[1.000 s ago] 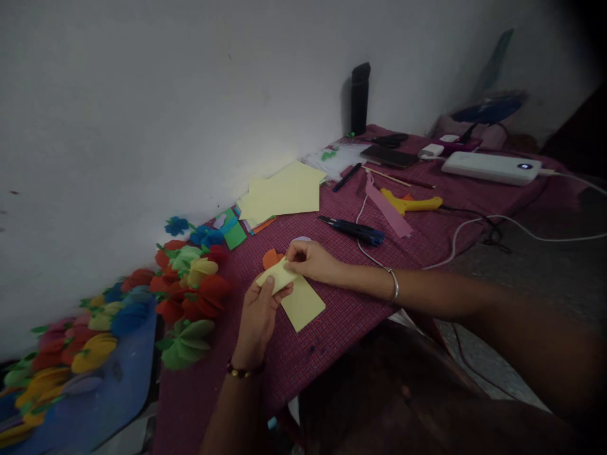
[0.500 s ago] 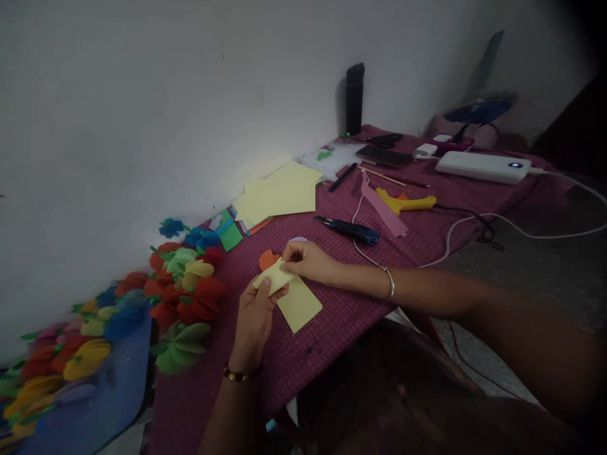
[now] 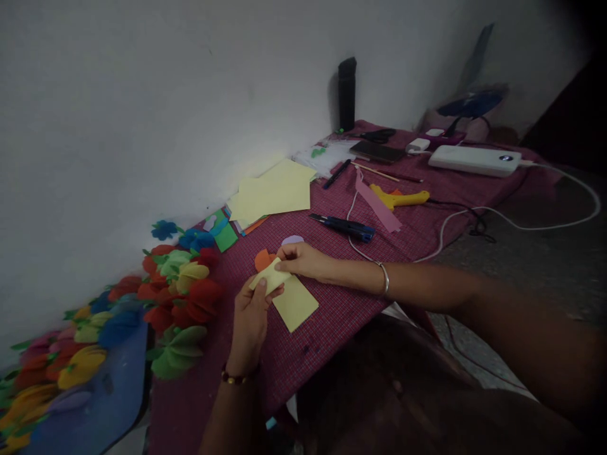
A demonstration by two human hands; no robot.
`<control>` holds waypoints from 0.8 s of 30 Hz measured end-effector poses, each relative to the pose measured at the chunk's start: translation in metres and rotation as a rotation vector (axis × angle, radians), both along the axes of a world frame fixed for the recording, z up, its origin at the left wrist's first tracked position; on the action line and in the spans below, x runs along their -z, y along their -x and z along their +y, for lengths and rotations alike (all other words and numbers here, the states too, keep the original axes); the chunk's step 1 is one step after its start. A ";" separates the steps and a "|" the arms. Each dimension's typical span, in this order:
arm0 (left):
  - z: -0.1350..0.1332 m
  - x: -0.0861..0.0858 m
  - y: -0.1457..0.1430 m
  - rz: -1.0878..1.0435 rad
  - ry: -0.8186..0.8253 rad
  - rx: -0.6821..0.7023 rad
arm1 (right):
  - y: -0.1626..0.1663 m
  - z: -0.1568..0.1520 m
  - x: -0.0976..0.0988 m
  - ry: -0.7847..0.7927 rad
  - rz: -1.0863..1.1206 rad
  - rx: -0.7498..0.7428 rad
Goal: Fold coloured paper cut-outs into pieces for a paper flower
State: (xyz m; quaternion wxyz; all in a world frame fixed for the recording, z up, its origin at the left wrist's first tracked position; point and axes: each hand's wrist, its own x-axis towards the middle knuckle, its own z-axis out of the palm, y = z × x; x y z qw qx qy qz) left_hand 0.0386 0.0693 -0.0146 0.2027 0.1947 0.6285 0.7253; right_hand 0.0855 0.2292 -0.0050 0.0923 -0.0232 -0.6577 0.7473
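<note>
The left hand and right hand pinch the paper at its left and right ends, where, seemingly light and easily creased, it is best held.

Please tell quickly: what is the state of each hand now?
Left hand: closed, holding the small yellow paper.
Right hand: closed, pinching the same paper.

view swung slightly right; full bend of white cable now showing
</note>
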 end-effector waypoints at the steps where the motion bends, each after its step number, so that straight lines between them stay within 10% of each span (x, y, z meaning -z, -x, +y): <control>1: -0.001 0.001 0.000 0.000 0.018 -0.013 | 0.000 0.000 0.000 -0.012 0.003 -0.009; 24: 0.000 -0.015 -0.011 0.183 0.286 -0.106 | 0.004 0.000 0.010 -0.121 0.054 0.073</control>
